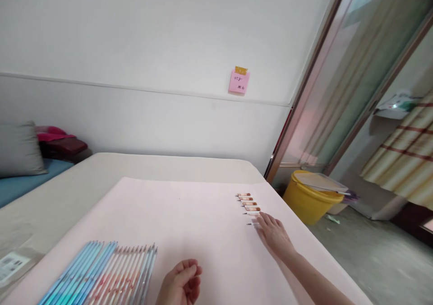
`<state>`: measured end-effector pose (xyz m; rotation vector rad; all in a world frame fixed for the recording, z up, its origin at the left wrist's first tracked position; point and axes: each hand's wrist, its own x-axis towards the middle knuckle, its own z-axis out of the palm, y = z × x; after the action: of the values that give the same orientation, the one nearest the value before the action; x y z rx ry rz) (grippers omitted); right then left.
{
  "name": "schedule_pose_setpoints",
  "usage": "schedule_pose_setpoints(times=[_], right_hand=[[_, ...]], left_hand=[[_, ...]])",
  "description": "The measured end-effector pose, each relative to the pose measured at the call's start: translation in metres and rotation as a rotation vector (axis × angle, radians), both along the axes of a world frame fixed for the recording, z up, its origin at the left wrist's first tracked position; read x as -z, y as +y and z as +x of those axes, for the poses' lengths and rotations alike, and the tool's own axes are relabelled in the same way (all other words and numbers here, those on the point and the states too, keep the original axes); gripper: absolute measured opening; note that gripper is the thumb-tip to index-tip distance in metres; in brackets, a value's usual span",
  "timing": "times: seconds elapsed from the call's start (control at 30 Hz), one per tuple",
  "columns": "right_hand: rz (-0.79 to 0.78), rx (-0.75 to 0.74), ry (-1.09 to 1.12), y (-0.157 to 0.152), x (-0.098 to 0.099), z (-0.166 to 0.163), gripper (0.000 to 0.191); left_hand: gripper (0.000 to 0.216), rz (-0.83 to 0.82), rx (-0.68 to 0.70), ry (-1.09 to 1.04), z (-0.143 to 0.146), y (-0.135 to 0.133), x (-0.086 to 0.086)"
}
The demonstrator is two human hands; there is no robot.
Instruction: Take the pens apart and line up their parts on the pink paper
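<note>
The person's right grip, fingers nearly straight, covers the ends of the nearest slim, dark-tipped brown-and-white pens near the right edge of the pale pink surface; whether it grasps one is unclear. The left grip, loosely closed, is beside slender blue and red-white pencils toward the left edge.

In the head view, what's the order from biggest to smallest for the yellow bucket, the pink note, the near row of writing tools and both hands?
1. Near row of writing tools
2. Yellow bucket
3. Left hand and right hand: too alike to rank
4. Pink note
</note>
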<state>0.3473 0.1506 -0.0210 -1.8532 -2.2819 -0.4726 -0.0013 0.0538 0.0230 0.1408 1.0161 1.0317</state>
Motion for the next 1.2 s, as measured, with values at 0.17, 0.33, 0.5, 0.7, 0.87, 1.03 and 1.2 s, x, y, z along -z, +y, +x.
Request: schedule_pose_setpoints(times=[0.17,0.33,0.5,0.7,0.87,1.03,1.2], right_hand=[[0.042,-0.039,0.006,0.002,0.0,-0.006,0.029],[0.056,-0.009,0.046,0.004,0.001,-0.01,0.026],[0.062,0.098,0.114,0.002,-0.004,-0.009,0.028],[-0.037,0.062,0.187,-0.035,-0.022,-0.065,0.023],[-0.339,-0.288,0.376,-0.09,-0.055,-0.166,0.019],[-0.439,-0.318,0.435,-0.106,-0.081,-0.217,0.023],[-0.444,-0.24,0.572,-0.107,-0.079,-0.232,0.02]], left_hand=[[0.023,0.015,0.001,0.003,0.0,-0.001,-0.002],[0.025,0.006,0.016,0.008,-0.001,0.001,-0.003],[0.021,0.004,0.002,0.002,-0.001,0.002,-0.005],[0.02,0.0,0.023,0.002,0.002,0.0,-0.011],[0.02,0.085,0.027,0.044,0.004,-0.007,-0.019],[0.012,0.315,0.013,0.156,-0.004,-0.023,-0.041],[0.007,0.39,-0.022,0.351,-0.011,-0.025,-0.049]])
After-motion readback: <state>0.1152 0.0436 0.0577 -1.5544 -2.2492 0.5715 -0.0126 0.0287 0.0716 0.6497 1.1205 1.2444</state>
